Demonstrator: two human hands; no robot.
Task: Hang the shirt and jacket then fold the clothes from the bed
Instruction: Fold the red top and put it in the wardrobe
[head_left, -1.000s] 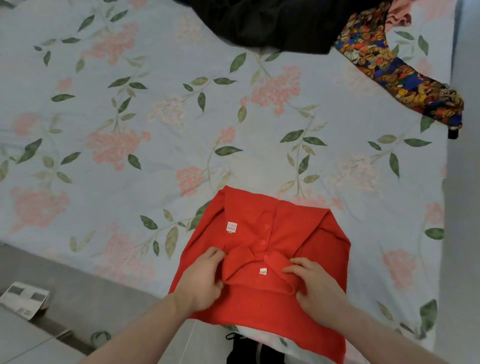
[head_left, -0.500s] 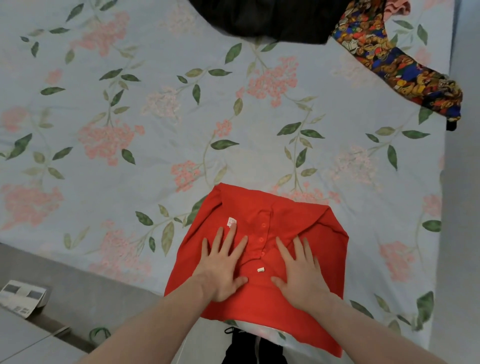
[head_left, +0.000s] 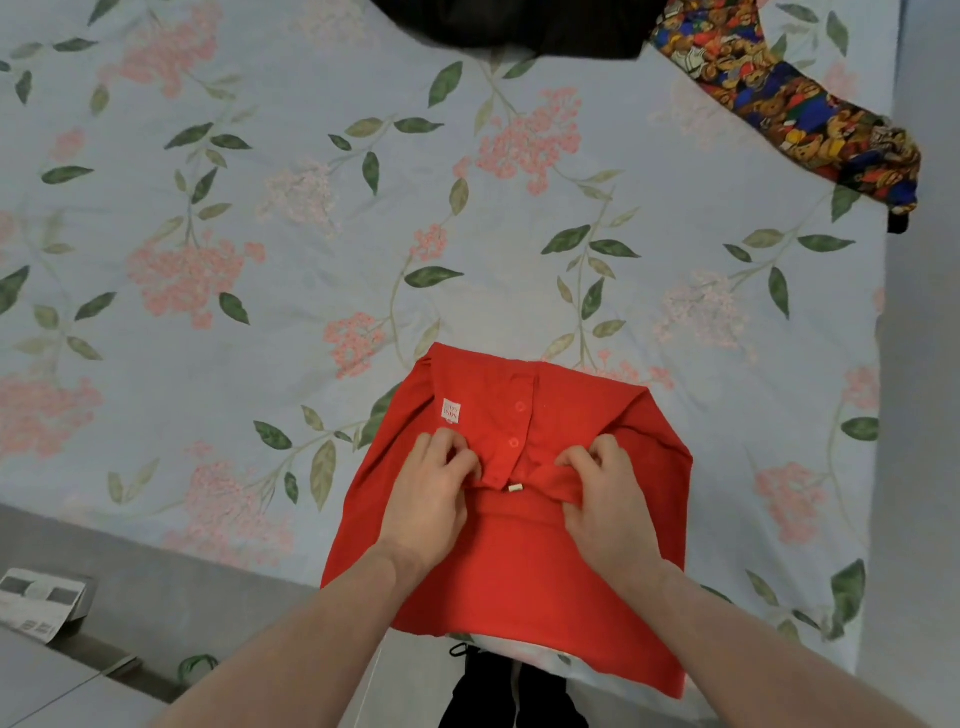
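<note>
The bed (head_left: 260, 218), covered in a pale blue sheet with pink blossoms and green leaves, fills nearly the whole frame. At its near edge, lower centre, lies the red polo shirt (head_left: 524, 561), already folded into a compact block whose bottom hangs a little over the mattress edge. Judging by this, the folding part of the task is under way but not finished — a dark garment (head_left: 519, 26) lies loose at the top centre, and a patterned cloth (head_left: 779, 98) in many colours trails toward the upper right, both unfolded. Whether the hanging step is done cannot be told from here.

The red shirt looks soft and slightly thick at the folds; its button placket faces up with two buttons showing, and a small white label (head_left: 451, 410) sits to their left.

The left hand (head_left: 431, 499) has its fingers curled, pinching the collar fabric beside the placket. The right hand (head_left: 608, 499) does the same on the other side — both gather the collar into a ridge across the shirt's middle.
</note>
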